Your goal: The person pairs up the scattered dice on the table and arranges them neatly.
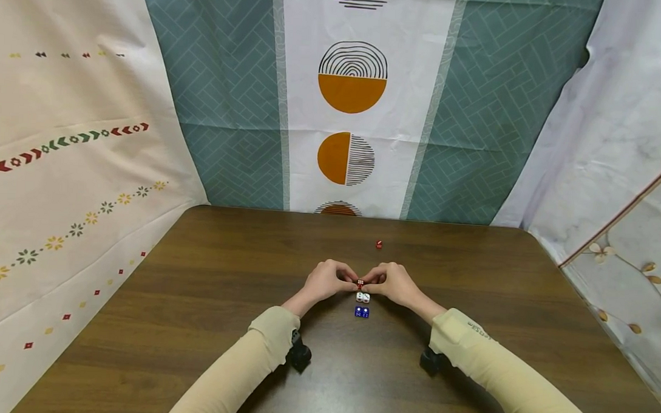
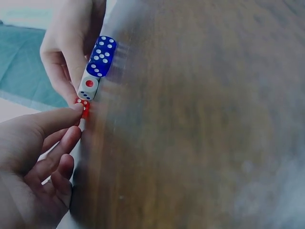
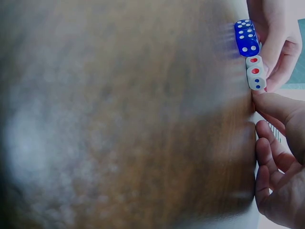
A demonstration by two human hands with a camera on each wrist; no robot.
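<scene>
A small red die (image 1: 360,284) sits between the fingertips of both hands, just behind a pair of white dice (image 1: 362,297). My left hand (image 1: 328,280) pinches it from the left with thumb and forefinger; in the left wrist view the thumb covers part of the red die (image 2: 86,109). From the other side my right hand (image 1: 391,284) holds the same die with its thumb and forefinger tips. In the right wrist view the right thumb (image 3: 276,106) hides most of it. Nearer to me, two blue dice (image 1: 362,312) lie side by side, lined up with the white ones.
Another red die (image 1: 379,244) lies alone farther back on the brown wooden table (image 1: 241,246). Patterned cloth (image 1: 348,158) hangs behind the table, with more cloth at both sides. Dark wrist cameras (image 1: 300,353) sit under the sleeves.
</scene>
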